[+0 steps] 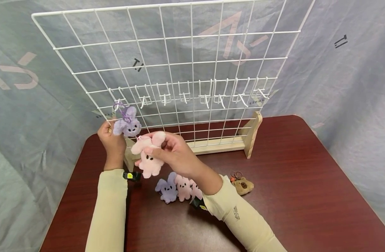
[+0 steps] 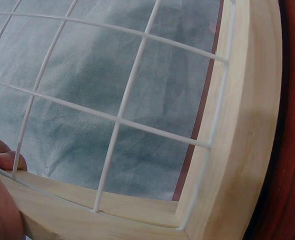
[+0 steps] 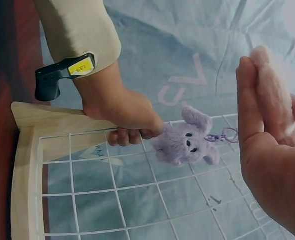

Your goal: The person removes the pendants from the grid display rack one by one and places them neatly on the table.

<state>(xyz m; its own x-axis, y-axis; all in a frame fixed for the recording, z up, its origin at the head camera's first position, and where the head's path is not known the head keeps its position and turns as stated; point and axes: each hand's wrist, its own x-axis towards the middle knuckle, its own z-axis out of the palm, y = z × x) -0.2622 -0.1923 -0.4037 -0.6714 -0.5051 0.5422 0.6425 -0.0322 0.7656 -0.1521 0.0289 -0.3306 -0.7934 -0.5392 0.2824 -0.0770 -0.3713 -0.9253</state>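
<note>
My left hand [image 1: 113,140] grips the wooden upright [image 2: 77,212] at the left side of the white wire grid rack [image 1: 192,78], its fingers curled around the wood and the grid's edge wire. A purple plush bunny keychain [image 1: 131,127] hangs by its ring at the leftmost hook, right beside that hand. In front of the rack my right hand [image 1: 183,157] holds a pink plush bunny [image 1: 152,166], thumb across its front and fingers behind. The right wrist view shows the pink bunny [image 3: 273,100] edge-on, mostly hidden by the hand.
Several white hooks [image 1: 205,100] line the grid to the right of the purple bunny. On the dark red table [image 1: 290,150] lie another purple bunny [image 1: 168,190], a pink bunny [image 1: 183,188], one more pink bunny [image 1: 196,190] partly behind my right arm, and a brown plush keychain [image 1: 243,186].
</note>
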